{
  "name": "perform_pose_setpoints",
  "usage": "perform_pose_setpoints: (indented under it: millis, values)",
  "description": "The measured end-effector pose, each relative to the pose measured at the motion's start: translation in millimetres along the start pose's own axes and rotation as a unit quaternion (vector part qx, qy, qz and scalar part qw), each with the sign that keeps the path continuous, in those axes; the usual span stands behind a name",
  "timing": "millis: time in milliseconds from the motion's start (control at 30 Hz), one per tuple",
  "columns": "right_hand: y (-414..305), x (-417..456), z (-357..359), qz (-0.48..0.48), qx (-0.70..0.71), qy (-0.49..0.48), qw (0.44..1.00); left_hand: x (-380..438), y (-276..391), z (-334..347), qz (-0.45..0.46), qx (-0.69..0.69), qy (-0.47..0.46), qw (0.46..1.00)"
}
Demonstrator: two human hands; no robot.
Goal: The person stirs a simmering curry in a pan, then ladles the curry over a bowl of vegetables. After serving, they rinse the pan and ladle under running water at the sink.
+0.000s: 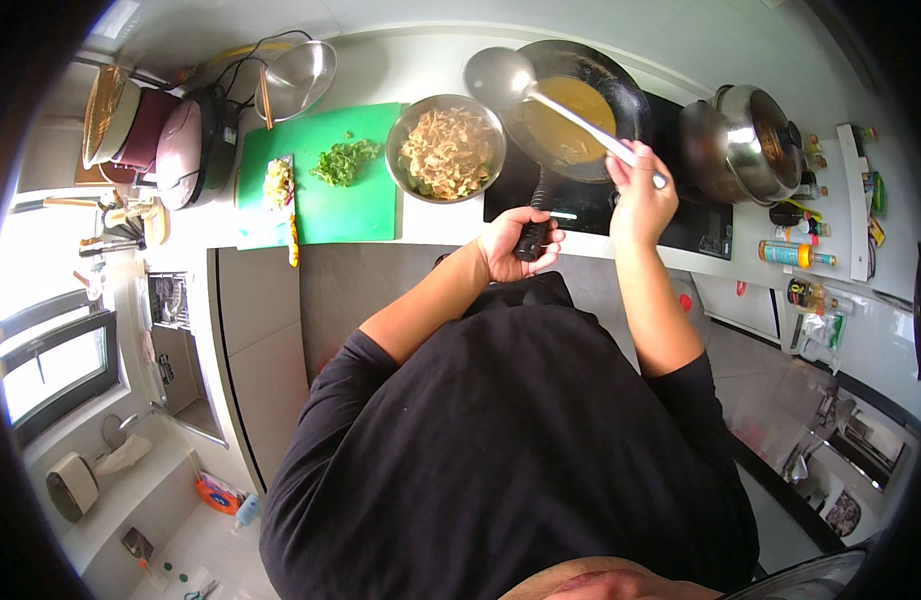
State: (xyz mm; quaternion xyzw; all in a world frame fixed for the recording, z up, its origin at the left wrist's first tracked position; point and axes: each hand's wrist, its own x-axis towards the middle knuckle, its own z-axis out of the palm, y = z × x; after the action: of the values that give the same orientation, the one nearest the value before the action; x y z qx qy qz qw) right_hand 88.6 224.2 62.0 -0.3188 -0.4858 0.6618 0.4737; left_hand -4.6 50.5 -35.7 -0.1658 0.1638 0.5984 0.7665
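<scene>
My left hand [522, 241] grips the black handle of a wok [634, 96] on the black cooktop [573, 214]. Yellowish liquid [584, 112] with some pale bits lies in the wok. My right hand [642, 196] holds the handle of a metal ladle [504, 77], whose bowl is over the wok's left rim, near a steel bowl [394, 159]. That bowl holds cooked-looking, sliced pale brown food [447, 154]. Further left, on a green cutting board [355, 214], are chopped green herbs [345, 162] and a knife [293, 240] with chopped pieces on its blade.
An empty metal bowl [303, 75] with chopsticks [266, 97] stands behind the board, beside a rice cooker [186, 154]. Steel pots [760, 142] stand right of the cooktop, with several bottles [787, 253] beyond. A sink [190, 375] is at the left.
</scene>
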Motion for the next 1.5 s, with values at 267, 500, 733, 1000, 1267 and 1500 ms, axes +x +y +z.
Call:
perform_pose_setpoints:
  millis: [267, 500, 733, 1000, 1267, 1500]
  values:
    - [20.9, 50.2, -62.3, -0.252, -0.283, 0.006, 0.925, 5.3, 3.8, -2.0, -0.061, -0.039, -0.021, 0.997]
    - [48.7, 51.8, -54.4, -0.302, -0.331, -0.230, 0.864, 5.9, 6.0, -1.6, -0.067, -0.022, -0.018, 0.997]
    - [-35.3, 33.8, -110.8, -0.398, -0.427, -0.494, 0.644, 2.4, 4.7, 4.3, -0.050, 0.005, 0.019, 0.999]
    - [-74.9, 56.3, -160.6, -0.272, -0.535, -0.540, 0.590, 5.1, 6.1, 1.4, -0.073, -0.028, -0.029, 0.997]
    - [-63.7, 24.7, -138.7, -0.118, -0.486, -0.456, 0.736, -17.9, 27.9, -2.3, -0.060, 0.041, -0.021, 0.997]
    - [-56.4, 19.3, -107.2, -0.003, -0.543, -0.295, 0.786, -86.8, 27.0, 27.9, 0.024, 0.089, 0.004, 0.996]
